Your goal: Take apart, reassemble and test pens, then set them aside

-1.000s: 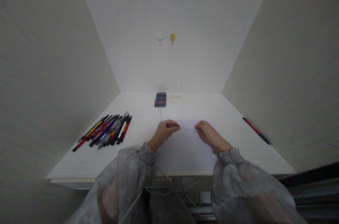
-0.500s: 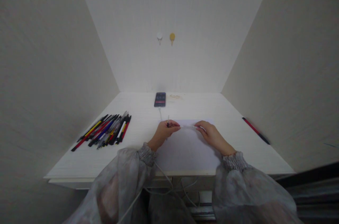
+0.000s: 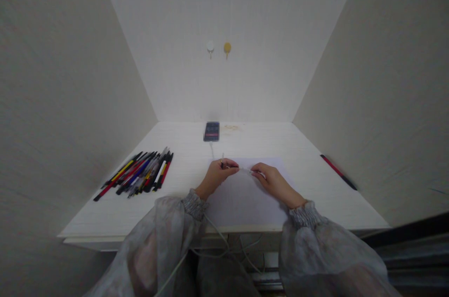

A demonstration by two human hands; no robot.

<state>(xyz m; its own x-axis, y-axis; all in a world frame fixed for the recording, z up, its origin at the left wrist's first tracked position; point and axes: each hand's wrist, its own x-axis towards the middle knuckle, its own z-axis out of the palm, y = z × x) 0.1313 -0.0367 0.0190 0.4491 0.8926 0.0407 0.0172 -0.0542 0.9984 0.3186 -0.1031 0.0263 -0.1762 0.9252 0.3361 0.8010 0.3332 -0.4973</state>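
My left hand (image 3: 218,174) and my right hand (image 3: 272,178) meet over a white sheet of paper (image 3: 245,199) near the front of the white desk (image 3: 301,166). Both are closed in a pinch. Between them runs a thin pale part (image 3: 246,170), seemingly a pen barrel or refill. My left hand also grips a slim dark pen piece (image 3: 222,162) that stands up from its fingers. A heap of several pens (image 3: 140,173) in black, red, blue and yellow lies to the left.
A small dark device (image 3: 212,131) with a cable sits at the back of the desk. One red and black pen (image 3: 338,172) lies at the right beside the wall. Walls close in on three sides; two hooks (image 3: 219,47) hang on the back wall.
My right hand has slid left toward my left hand, closing the gap along the thin pale part. The left hand has stayed in place.
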